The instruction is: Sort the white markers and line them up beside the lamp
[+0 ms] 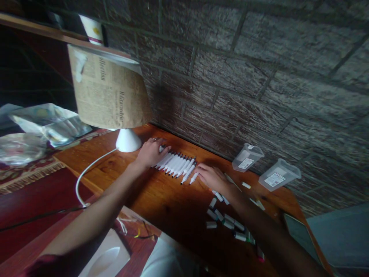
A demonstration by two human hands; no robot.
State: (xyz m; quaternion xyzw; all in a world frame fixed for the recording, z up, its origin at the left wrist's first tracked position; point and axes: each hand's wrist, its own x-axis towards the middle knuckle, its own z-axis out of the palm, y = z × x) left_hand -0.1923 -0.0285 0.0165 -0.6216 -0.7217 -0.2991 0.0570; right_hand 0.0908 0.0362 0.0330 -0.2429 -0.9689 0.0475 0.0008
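Note:
White markers (177,164) lie side by side in a slanted row on the wooden table. Against the left end of this row rests my left hand (150,152), thumb stretched over the nearest markers and the other fingers partly hidden. At the right end, my right hand (212,177) has its fingertips closed on the upper end of the last marker (194,178), which lies slightly apart from the others. Loose short white marker pieces, apparently caps (219,214), are scattered below my right forearm, some with coloured ends.
Two clear plastic containers (247,157) with labels stand by the brick wall. A lamp (127,140) with a newsprint shade is at the left, its white cable (83,179) hanging over the table edge. A dark flat device (300,232) lies at the right edge.

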